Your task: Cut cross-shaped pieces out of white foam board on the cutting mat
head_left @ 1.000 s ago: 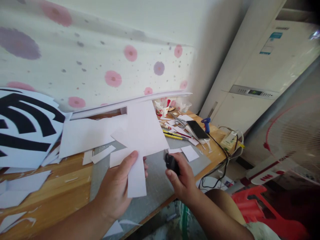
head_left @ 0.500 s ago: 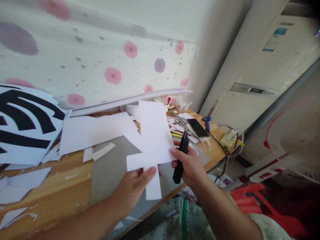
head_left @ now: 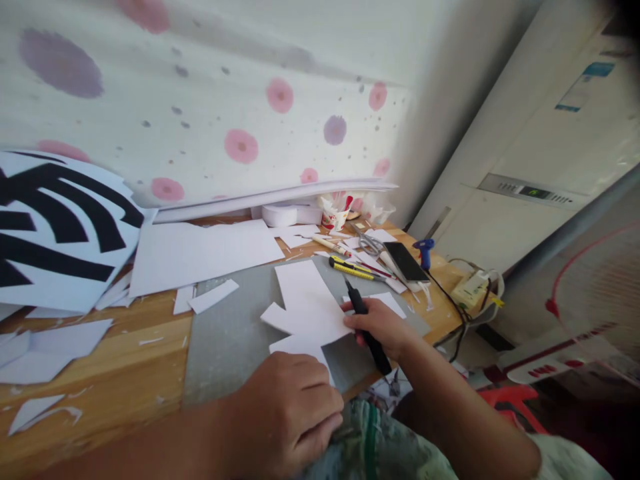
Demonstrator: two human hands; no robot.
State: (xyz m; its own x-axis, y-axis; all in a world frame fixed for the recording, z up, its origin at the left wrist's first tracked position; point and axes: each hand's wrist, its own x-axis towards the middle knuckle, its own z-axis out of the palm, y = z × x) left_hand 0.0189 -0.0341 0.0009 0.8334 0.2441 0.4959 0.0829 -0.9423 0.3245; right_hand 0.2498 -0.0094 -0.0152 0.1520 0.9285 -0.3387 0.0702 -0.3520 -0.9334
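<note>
A white card cutout [head_left: 307, 300] with a broad panel and narrower tabs tilts just over the grey cutting mat [head_left: 225, 360]. My left hand [head_left: 295, 407] is closed at its near end, knuckles up, hiding part of the lower tab; the fingertips do not show. In my right hand [head_left: 380, 327] is a black craft knife [head_left: 367, 327], its blade pointing up and away. The thumb and fingertips of that hand touch the card's right edge. Behind the card lies a yellow utility knife [head_left: 355, 268].
White card sheets [head_left: 205, 253] and offcuts [head_left: 215, 295] litter the wooden table [head_left: 130, 360]. At the back right are scissors [head_left: 367, 243], a phone [head_left: 406, 261], a blue glue gun [head_left: 424, 252] with a cord and a paper cup [head_left: 334, 215]. A patterned black-and-white sheet [head_left: 65, 233] leans left.
The card has come down toward the mat and tilted away. My left hand has turned from thumb-on-top to knuckles up, nearer me. The knife stays in my right hand.
</note>
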